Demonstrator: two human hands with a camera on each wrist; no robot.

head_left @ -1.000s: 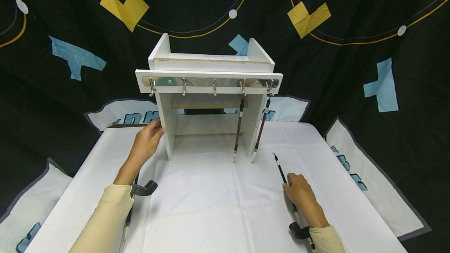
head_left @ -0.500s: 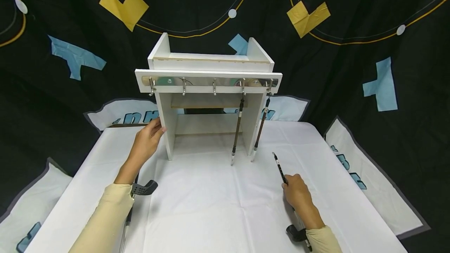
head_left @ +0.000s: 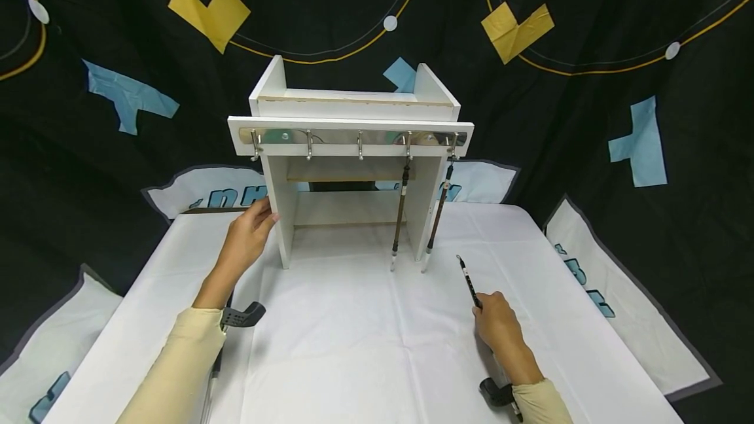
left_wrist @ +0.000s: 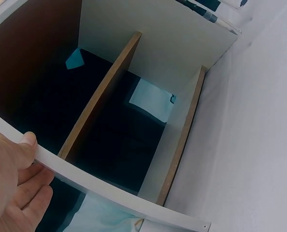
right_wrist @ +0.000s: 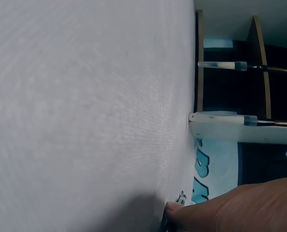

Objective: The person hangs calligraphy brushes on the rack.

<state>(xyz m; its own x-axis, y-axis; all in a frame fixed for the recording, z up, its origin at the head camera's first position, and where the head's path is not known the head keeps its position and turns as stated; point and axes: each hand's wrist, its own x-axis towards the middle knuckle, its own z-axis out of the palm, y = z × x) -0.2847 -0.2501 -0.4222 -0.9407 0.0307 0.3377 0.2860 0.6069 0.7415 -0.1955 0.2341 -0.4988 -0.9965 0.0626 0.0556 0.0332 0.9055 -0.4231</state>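
Brush [head_left: 469, 280], right fingers [head_left: 484, 303] pinching it

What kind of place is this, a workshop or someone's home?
Probably a staged recording setup, not a home: black backdrop with taped paper shapes, white-clothed table, and a small white rack with brushes on hooks.
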